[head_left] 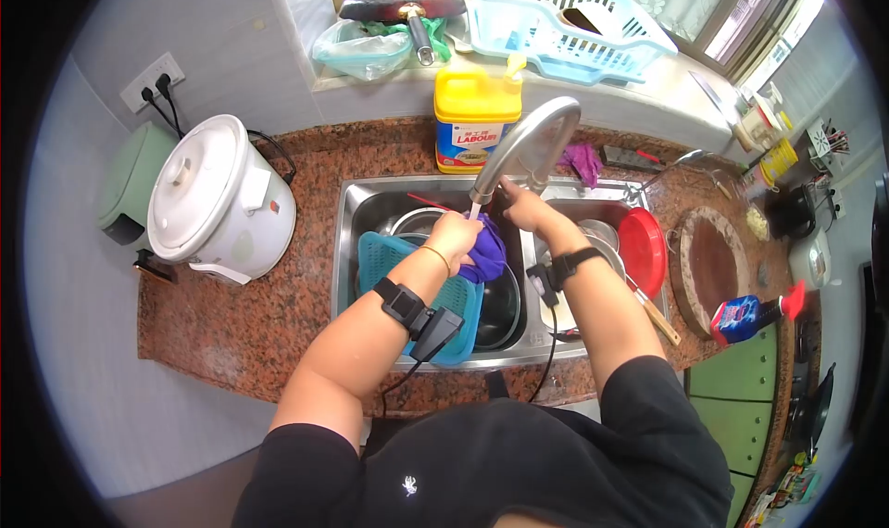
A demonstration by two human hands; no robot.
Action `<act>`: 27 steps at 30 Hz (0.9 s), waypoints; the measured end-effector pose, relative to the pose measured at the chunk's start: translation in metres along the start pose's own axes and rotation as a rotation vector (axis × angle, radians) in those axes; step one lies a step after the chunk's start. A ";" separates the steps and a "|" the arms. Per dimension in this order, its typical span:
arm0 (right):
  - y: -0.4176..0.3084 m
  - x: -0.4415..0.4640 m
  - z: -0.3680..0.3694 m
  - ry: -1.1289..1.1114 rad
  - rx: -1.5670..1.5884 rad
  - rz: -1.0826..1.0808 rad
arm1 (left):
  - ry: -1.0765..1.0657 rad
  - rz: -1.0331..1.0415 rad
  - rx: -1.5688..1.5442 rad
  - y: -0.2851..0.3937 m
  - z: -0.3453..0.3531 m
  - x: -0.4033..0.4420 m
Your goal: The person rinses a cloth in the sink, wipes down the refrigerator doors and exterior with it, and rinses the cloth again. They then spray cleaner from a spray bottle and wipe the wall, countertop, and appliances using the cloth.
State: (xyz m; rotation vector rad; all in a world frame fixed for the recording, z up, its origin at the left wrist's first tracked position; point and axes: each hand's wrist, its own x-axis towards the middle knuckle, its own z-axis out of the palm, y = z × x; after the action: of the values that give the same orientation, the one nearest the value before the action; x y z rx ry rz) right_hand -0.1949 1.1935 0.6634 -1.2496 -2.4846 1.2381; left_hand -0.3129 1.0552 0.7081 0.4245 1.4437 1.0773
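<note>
Purple cloth (pixel 486 257) hangs bunched over the left basin of the steel sink (pixel 542 345), close to the divider and just below the mouth of the curved tap (pixel 556 113). From where I stand, the left hand (pixel 454 238) is the nearer one, closed around the cloth's upper left part; the rest spills out to the right of the fingers. Crumpled as it is, the cloth runs longest from the back of the basin toward the person. The right hand (pixel 525 208) is beyond the cloth, up and to its right, by the tap; its fingertips are partly hidden, so I can't tell how wide it is or whether it grips anything.

Under the left forearm sits a blue basket (pixel 454 335), with a dark bowl (pixel 505 317) beside it. The right basin holds a red dish (pixel 644 255) and a wooden handle (pixel 662 322).

The sink is set into a speckled reddish table (pixel 222 343). A white cooker (pixel 222 199) stands at its left, a yellow jug (pixel 477 111) behind the sink, and a round board (pixel 713 264) to the right, beneath a bright window (pixel 694 5) and grey walls.
</note>
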 end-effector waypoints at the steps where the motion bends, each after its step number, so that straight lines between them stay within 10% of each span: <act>1: -0.030 -0.026 -0.007 0.067 0.087 0.088 | 0.070 0.024 0.106 0.001 -0.004 0.005; 6: -0.087 -0.071 0.013 -0.087 1.041 -0.126 | 0.157 0.344 0.382 0.024 -0.005 0.019; 16: -0.051 -0.041 0.062 -0.125 0.985 -0.005 | 0.022 0.466 -0.556 0.031 -0.049 -0.020; 20: -0.069 -0.026 0.068 0.262 0.865 0.121 | 0.507 0.323 -0.065 -0.018 -0.038 0.019; 23: -0.107 -0.050 0.058 0.521 0.384 -0.052 | -0.122 0.025 -0.575 -0.025 -0.011 -0.004; 27: -0.092 -0.069 0.068 0.198 0.581 -0.109 | -0.227 0.013 -0.904 -0.035 -0.031 0.029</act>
State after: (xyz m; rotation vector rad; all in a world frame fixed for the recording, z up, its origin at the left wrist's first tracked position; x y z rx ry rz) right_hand -0.2352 1.0714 0.7005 -1.0059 -1.8298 1.5597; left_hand -0.3356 1.0497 0.6585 -0.0983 0.6438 1.5048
